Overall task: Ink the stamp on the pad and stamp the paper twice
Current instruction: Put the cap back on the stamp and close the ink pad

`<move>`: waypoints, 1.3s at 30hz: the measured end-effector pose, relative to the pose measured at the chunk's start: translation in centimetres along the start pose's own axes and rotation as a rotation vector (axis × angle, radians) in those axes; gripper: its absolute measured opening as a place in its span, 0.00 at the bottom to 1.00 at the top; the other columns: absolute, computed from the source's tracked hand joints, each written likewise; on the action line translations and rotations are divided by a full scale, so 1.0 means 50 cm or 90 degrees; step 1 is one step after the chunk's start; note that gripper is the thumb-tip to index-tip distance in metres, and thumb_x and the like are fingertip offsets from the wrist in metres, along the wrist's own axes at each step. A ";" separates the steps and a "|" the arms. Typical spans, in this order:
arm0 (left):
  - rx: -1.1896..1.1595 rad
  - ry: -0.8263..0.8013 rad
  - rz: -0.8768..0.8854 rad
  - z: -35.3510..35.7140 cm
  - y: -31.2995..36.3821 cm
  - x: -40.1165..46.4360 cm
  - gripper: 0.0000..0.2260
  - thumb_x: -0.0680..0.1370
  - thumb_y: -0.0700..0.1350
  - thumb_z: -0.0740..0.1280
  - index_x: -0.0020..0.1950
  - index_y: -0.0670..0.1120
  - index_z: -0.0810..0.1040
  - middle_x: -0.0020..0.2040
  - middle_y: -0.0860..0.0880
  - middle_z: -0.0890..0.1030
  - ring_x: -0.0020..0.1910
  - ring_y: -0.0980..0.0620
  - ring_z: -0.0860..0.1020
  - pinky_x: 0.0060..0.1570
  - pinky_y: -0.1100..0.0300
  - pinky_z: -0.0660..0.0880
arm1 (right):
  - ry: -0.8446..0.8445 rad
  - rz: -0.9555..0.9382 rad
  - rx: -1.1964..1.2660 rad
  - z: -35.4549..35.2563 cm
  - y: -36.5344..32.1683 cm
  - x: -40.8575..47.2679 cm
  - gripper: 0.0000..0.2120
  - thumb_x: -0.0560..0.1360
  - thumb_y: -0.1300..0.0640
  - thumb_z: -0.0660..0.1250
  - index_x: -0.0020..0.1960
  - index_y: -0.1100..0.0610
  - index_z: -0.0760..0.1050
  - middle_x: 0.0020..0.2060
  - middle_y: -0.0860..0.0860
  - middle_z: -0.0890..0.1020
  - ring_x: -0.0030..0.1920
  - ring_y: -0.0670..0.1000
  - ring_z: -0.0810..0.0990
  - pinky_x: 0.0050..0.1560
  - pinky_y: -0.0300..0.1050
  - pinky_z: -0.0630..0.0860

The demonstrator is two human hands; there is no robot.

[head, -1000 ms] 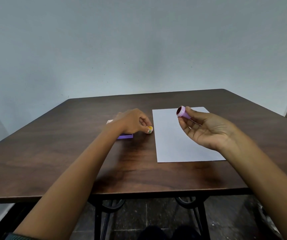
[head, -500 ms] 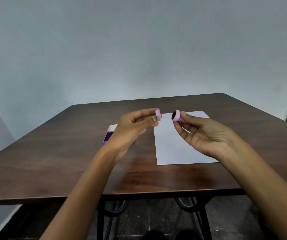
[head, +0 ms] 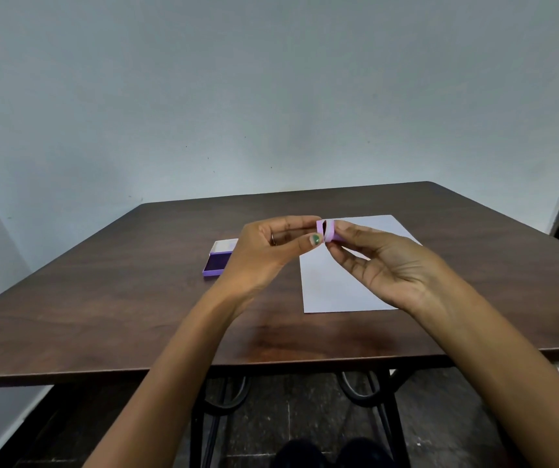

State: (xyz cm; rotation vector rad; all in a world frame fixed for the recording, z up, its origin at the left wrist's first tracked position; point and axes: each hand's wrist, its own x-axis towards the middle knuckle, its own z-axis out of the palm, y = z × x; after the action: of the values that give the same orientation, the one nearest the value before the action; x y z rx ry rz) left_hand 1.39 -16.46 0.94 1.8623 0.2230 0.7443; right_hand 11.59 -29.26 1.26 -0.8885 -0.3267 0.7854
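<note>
Nearest the camera, both forearms are reaching out over the dark wooden table [head: 109,319]. The left hand [head: 264,255] is pinching a small lilac cap [head: 320,227] between thumb and forefinger, while the fingers of the right hand [head: 382,265] are closing narrowly around the lilac stamp [head: 330,231], the two pieces almost touching in mid-air. Beyond them, the white paper [head: 332,292] is lying flat, and the open purple ink pad [head: 216,263] is sitting to its left
</note>
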 end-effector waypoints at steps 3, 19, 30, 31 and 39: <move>-0.002 -0.004 0.006 -0.001 0.004 0.000 0.13 0.74 0.40 0.70 0.58 0.42 0.81 0.52 0.45 0.84 0.43 0.55 0.73 0.27 0.80 0.67 | -0.002 -0.027 -0.026 0.001 0.001 0.002 0.08 0.70 0.69 0.69 0.49 0.69 0.79 0.47 0.60 0.83 0.43 0.52 0.83 0.48 0.42 0.82; 0.018 -0.015 0.056 -0.006 0.007 0.009 0.12 0.72 0.35 0.72 0.54 0.38 0.82 0.30 0.62 0.83 0.21 0.69 0.72 0.25 0.81 0.65 | -0.008 -0.057 -0.099 0.003 0.004 0.002 0.07 0.71 0.68 0.68 0.49 0.69 0.79 0.44 0.60 0.82 0.42 0.52 0.82 0.47 0.39 0.81; 0.012 -0.002 0.046 -0.024 -0.018 0.021 0.11 0.70 0.39 0.74 0.52 0.45 0.84 0.44 0.58 0.86 0.47 0.61 0.83 0.44 0.74 0.74 | -0.040 -0.049 -0.152 0.009 -0.001 0.019 0.04 0.71 0.68 0.69 0.46 0.67 0.80 0.44 0.58 0.83 0.43 0.52 0.82 0.48 0.39 0.81; 0.012 -0.004 0.044 -0.029 -0.022 0.021 0.11 0.70 0.41 0.74 0.51 0.48 0.84 0.43 0.58 0.86 0.48 0.60 0.83 0.44 0.73 0.75 | -0.046 -0.050 -0.167 0.011 -0.001 0.022 0.06 0.71 0.68 0.69 0.47 0.67 0.79 0.45 0.59 0.83 0.44 0.53 0.82 0.49 0.40 0.81; 0.084 0.060 -0.025 -0.127 -0.048 0.038 0.12 0.75 0.51 0.67 0.59 0.55 0.79 0.53 0.58 0.83 0.49 0.66 0.80 0.46 0.76 0.72 | 0.014 -0.176 -0.427 0.044 0.000 0.093 0.10 0.64 0.66 0.76 0.41 0.60 0.77 0.38 0.56 0.83 0.38 0.52 0.81 0.45 0.40 0.82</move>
State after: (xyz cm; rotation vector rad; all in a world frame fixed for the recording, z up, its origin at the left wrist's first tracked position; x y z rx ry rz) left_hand -0.40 -9.62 1.05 1.9435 0.3762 0.8085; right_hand 13.55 -24.60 2.32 -1.4395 -0.7003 0.4019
